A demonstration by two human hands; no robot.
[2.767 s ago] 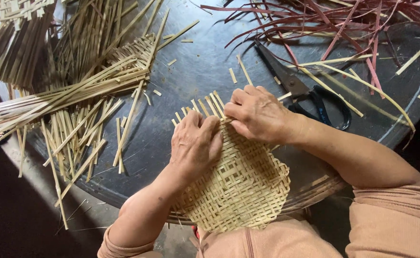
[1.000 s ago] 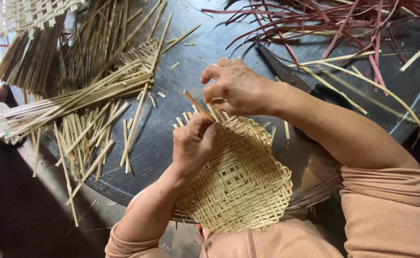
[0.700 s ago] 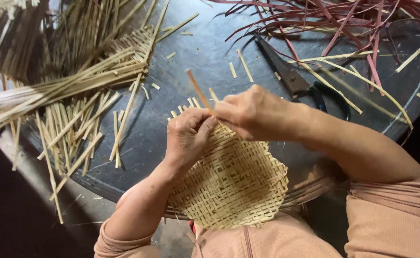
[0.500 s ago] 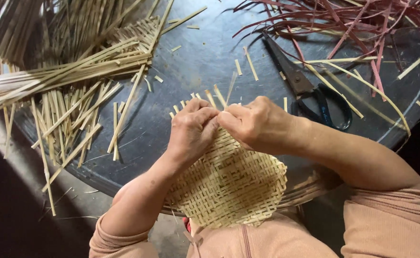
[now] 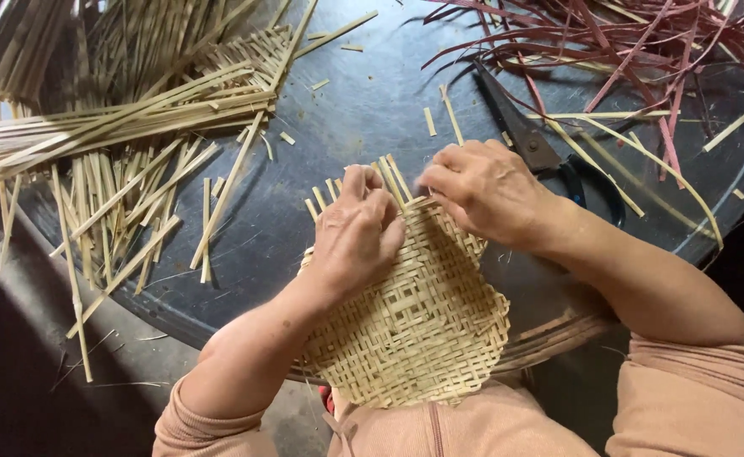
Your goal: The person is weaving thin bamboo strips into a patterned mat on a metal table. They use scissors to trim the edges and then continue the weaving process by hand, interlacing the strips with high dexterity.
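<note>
A pale woven bamboo mat (image 5: 422,330) lies at the near edge of a round dark table (image 5: 363,110), partly over my lap. My left hand (image 5: 355,233) presses flat on its upper left part, fingers reaching the loose strip ends (image 5: 389,173) that stick out at the far edge. My right hand (image 5: 486,190) rests on the mat's far right corner, fingers curled and pinching at those strip ends. Exactly which strip it grips is hidden under the fingers.
Black-handled scissors (image 5: 541,152) lie just beyond my right hand. Red-dyed strips (image 5: 642,42) are piled at the far right. Bundles and loose pale bamboo strips (image 5: 118,127) cover the left side of the table. Short offcuts (image 5: 431,118) dot the middle.
My right hand pulled a strip up and away, then came back down to the mat's far edge. Both hands now sit close together on the weave.
</note>
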